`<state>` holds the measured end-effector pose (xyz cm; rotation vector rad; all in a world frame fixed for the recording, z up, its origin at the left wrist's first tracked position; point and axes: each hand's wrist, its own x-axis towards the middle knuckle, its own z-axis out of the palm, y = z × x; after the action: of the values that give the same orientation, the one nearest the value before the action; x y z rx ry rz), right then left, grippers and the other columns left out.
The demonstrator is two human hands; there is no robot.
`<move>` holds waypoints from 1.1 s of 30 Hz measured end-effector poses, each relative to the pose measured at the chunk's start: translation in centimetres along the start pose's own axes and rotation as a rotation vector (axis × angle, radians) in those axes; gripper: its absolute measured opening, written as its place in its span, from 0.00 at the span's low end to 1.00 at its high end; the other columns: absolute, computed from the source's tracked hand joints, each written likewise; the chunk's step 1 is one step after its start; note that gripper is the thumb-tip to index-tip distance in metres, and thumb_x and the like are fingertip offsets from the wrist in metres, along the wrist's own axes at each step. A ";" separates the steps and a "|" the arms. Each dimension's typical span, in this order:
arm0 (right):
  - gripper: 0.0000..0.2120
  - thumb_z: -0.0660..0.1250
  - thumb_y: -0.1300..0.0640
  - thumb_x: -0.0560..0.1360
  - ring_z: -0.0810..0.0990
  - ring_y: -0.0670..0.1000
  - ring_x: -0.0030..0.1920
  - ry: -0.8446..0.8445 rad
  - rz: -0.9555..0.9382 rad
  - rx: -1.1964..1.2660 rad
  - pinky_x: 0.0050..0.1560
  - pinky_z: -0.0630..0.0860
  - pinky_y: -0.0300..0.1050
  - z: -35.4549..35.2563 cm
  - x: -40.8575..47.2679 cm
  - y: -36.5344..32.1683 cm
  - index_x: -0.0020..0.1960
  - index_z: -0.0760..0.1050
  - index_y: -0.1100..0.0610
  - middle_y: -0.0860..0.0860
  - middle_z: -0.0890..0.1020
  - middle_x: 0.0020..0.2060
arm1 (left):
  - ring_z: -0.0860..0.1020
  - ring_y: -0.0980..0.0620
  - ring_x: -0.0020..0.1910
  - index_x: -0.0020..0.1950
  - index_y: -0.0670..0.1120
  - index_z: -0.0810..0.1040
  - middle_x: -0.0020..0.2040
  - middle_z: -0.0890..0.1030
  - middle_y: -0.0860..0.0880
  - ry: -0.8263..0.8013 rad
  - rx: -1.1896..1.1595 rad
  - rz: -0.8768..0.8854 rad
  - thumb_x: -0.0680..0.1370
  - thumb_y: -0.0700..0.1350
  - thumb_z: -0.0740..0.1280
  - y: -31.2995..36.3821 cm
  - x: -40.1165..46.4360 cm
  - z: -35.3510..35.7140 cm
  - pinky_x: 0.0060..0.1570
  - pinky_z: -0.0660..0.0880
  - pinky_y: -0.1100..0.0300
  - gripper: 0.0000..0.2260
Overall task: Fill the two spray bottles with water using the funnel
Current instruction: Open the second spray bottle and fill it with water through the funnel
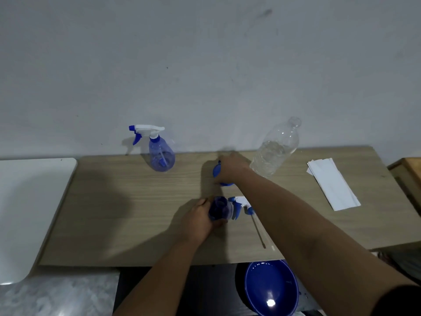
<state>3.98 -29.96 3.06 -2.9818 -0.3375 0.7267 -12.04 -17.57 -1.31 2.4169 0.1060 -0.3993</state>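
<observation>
A blue spray bottle with its white and blue trigger head on stands upright at the back of the wooden table. My left hand grips a second blue spray bottle with an uncapped neck, near the table's middle. Its removed trigger head with a long dip tube lies just to the right. My right hand reaches further back and holds a blue funnel, mostly hidden under the fingers. A clear plastic water bottle, partly filled and without a cap, stands to the right of that hand.
A folded white paper lies at the table's right. A blue bowl sits below the table's front edge. A white surface adjoins the table on the left, and a wooden edge on the right. A grey wall rises behind.
</observation>
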 end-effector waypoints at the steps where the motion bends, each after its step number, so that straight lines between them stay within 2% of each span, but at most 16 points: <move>1: 0.39 0.77 0.36 0.68 0.79 0.58 0.63 0.022 0.008 0.107 0.55 0.80 0.52 -0.6 -0.6 0.2 0.72 0.71 0.52 0.55 0.77 0.66 | 0.78 0.48 0.61 0.72 0.48 0.73 0.66 0.76 0.50 -0.004 0.001 -0.004 0.71 0.59 0.76 0.2 -0.2 0.1 0.61 0.74 0.52 0.32; 3: 0.38 0.78 0.38 0.68 0.80 0.57 0.58 0.081 0.020 0.394 0.54 0.81 0.53 -1.6 -2.2 0.5 0.71 0.70 0.53 0.53 0.79 0.62 | 0.79 0.47 0.59 0.69 0.48 0.75 0.64 0.77 0.50 -0.011 0.020 -0.024 0.72 0.55 0.76 0.5 -0.8 0.2 0.59 0.75 0.51 0.27; 6: 0.35 0.80 0.41 0.68 0.80 0.55 0.52 0.166 0.013 0.785 0.47 0.81 0.51 -2.6 -5.3 0.8 0.68 0.68 0.51 0.51 0.78 0.56 | 0.80 0.47 0.56 0.65 0.49 0.78 0.63 0.78 0.50 0.002 0.028 -0.048 0.74 0.50 0.75 1.0 -1.8 0.6 0.56 0.75 0.55 0.21; 10: 0.26 0.79 0.46 0.71 0.82 0.53 0.53 0.141 -0.026 1.160 0.45 0.84 0.50 -2.9 -9.2 1.4 0.65 0.73 0.44 0.50 0.78 0.56 | 0.80 0.48 0.55 0.63 0.49 0.80 0.61 0.80 0.49 0.011 -0.025 -0.037 0.71 0.50 0.76 1.8 -2.9 0.7 0.52 0.73 0.58 0.21; 12: 0.21 0.79 0.47 0.72 0.83 0.51 0.50 0.177 -0.051 1.234 0.41 0.84 0.46 -2.6 -10.8 2.0 0.62 0.76 0.46 0.52 0.80 0.54 | 0.79 0.49 0.55 0.62 0.51 0.79 0.59 0.79 0.51 0.018 -0.008 -0.037 0.70 0.52 0.77 2.0 -3.4 0.6 0.46 0.68 0.60 0.22; 15: 0.22 0.81 0.51 0.72 0.82 0.51 0.45 0.241 -0.075 1.277 0.38 0.80 0.39 -1.5 -12.7 3.0 0.60 0.76 0.54 0.54 0.79 0.51 | 0.80 0.50 0.53 0.61 0.52 0.79 0.56 0.80 0.52 0.021 -0.017 -0.029 0.69 0.53 0.77 2.3 -3.8 0.5 0.45 0.68 0.60 0.21; 17: 0.23 0.83 0.54 0.70 0.83 0.51 0.46 0.256 -0.075 1.301 0.40 0.81 0.40 -0.4 -13.7 3.6 0.59 0.75 0.56 0.54 0.78 0.54 | 0.80 0.50 0.52 0.60 0.52 0.79 0.53 0.82 0.52 -0.004 -0.049 -0.019 0.69 0.52 0.78 2.6 -3.7 0.3 0.45 0.69 0.59 0.21; 19: 0.25 0.84 0.56 0.68 0.84 0.49 0.47 0.255 -0.088 1.338 0.42 0.83 0.43 0.6 -14.6 4.2 0.59 0.75 0.53 0.53 0.78 0.56 | 0.80 0.51 0.48 0.59 0.53 0.80 0.51 0.83 0.51 -0.025 -0.061 -0.020 0.68 0.53 0.78 2.8 -3.6 0.1 0.41 0.69 0.59 0.21; 22: 0.38 0.85 0.57 0.65 0.84 0.50 0.56 0.232 -0.103 1.341 0.53 0.86 0.49 1.8 -15.5 4.5 0.71 0.73 0.48 0.53 0.78 0.62 | 0.79 0.53 0.42 0.58 0.54 0.81 0.47 0.85 0.52 -0.028 -0.063 -0.022 0.67 0.54 0.79 2.9 -3.3 0.1 0.36 0.68 0.62 0.20; 23: 0.42 0.85 0.57 0.65 0.84 0.48 0.58 0.220 -0.110 1.342 0.54 0.85 0.46 2.1 -15.6 4.4 0.75 0.71 0.48 0.51 0.78 0.62 | 0.80 0.52 0.42 0.57 0.54 0.81 0.45 0.85 0.53 -0.028 -0.069 -0.026 0.67 0.54 0.79 3.0 -3.3 0.2 0.37 0.69 0.61 0.20; 25: 0.46 0.85 0.60 0.66 0.84 0.40 0.54 0.203 -0.114 1.357 0.50 0.83 0.35 2.7 -15.8 4.1 0.79 0.67 0.52 0.47 0.79 0.62 | 0.79 0.54 0.38 0.54 0.54 0.81 0.40 0.83 0.54 -0.015 -0.076 -0.035 0.67 0.53 0.79 3.1 -3.3 0.5 0.34 0.68 0.62 0.18; 27: 0.45 0.84 0.63 0.67 0.83 0.32 0.49 0.207 -0.107 1.366 0.44 0.79 0.29 3.2 -15.9 3.8 0.79 0.67 0.56 0.43 0.78 0.60 | 0.77 0.58 0.34 0.50 0.53 0.81 0.35 0.80 0.55 -0.007 -0.089 -0.043 0.66 0.54 0.79 3.2 -3.4 0.7 0.30 0.65 0.64 0.16; 29: 0.43 0.84 0.64 0.67 0.83 0.31 0.48 0.225 -0.096 1.391 0.43 0.79 0.29 3.5 -16.1 3.5 0.77 0.69 0.56 0.43 0.78 0.60 | 0.76 0.61 0.33 0.49 0.53 0.80 0.34 0.79 0.56 -0.005 -0.095 -0.043 0.67 0.54 0.78 3.3 -3.5 0.8 0.29 0.64 0.63 0.15; 33: 0.37 0.84 0.63 0.67 0.86 0.41 0.53 0.284 -0.088 1.501 0.47 0.81 0.34 3.6 -16.6 3.3 0.72 0.75 0.51 0.49 0.79 0.65 | 0.73 0.64 0.31 0.48 0.57 0.79 0.33 0.78 0.58 0.010 -0.078 -0.031 0.67 0.56 0.78 3.3 -3.7 0.6 0.28 0.61 0.68 0.14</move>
<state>-11.43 -36.91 6.95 -1.5687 0.1029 0.2651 -15.14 -20.40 1.46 2.3429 0.1606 -0.3897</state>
